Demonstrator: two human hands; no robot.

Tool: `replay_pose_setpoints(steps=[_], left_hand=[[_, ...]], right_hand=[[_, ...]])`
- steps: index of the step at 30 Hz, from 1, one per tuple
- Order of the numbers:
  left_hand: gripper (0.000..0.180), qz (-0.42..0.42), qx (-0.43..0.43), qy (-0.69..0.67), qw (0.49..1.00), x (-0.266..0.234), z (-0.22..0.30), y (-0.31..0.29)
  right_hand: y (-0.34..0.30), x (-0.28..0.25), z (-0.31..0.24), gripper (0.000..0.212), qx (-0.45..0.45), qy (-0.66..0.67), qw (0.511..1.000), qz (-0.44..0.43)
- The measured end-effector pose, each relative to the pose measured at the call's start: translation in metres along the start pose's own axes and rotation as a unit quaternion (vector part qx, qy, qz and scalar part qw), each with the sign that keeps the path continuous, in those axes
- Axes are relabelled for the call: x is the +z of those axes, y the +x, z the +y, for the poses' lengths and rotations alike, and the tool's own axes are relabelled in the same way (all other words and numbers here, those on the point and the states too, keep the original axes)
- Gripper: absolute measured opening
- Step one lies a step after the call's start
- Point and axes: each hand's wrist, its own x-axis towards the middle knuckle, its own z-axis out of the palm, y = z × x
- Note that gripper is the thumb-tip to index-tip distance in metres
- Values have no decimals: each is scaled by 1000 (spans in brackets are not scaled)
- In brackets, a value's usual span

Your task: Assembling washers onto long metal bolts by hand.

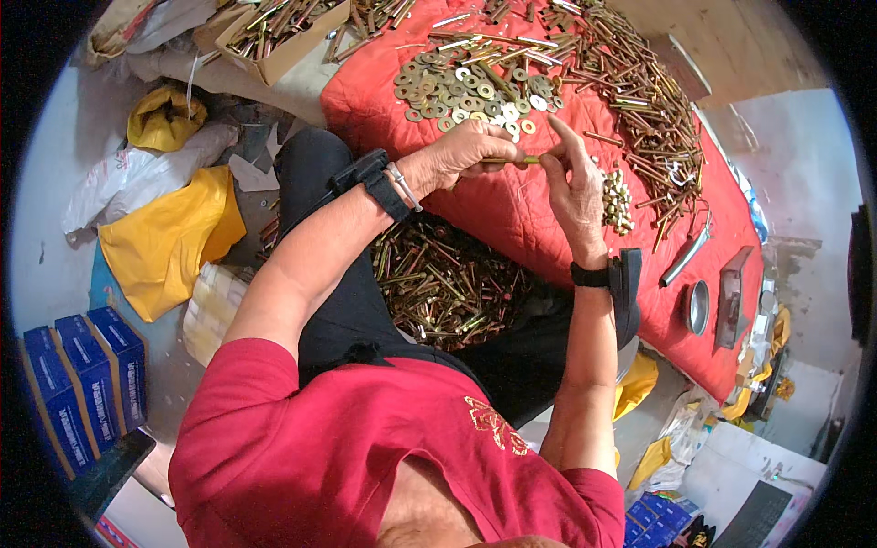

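My left hand (461, 153) grips a slim gold-coloured bolt (508, 161), held level above the red padded cloth (384, 100). At the bolt's other end, my right hand (574, 183) has its thumb and fingers closed on the tip, with the index finger raised. Flat metal washers (429, 89) lie spread just beyond my left hand. Beside my right wrist sits a cluster of small gold nuts (618, 203). Below the hands, between my legs, is a large heap of finished-looking bolts (448, 283).
Long loose bolts (649, 110) pile along the cloth's far right. A cardboard box (274, 55) of metal parts stands far left. A grey-handled tool (687, 258), a round metal bowl (697, 308) and a metal block (734, 297) lie right. Blue boxes (87, 384) and a yellow bag (174, 237) are left.
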Motion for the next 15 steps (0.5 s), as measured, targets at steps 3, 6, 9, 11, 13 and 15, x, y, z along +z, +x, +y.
replay_pose_setpoints(steps=[3,6,9,11,13,15], left_hand=[[12,-5,-12,16,1000,2,-1,-1],[13,-4,-11,6,1000,-1,3,1],[15,-44,30,62,997,2,0,-1],[20,-46,18,212,976,11,4,-6],[24,-114,241,331,905,19,1,-4],[27,-95,196,401,890,18,2,2]], right_hand=[[-2,2,9,42,121,80,989,-39],[3,8,11,36,-130,-24,989,60],[-2,-7,8,35,171,187,966,-52],[4,-22,21,32,204,176,963,8],[13,-29,42,32,158,42,985,50],[26,-30,100,21,-37,-181,977,109]])
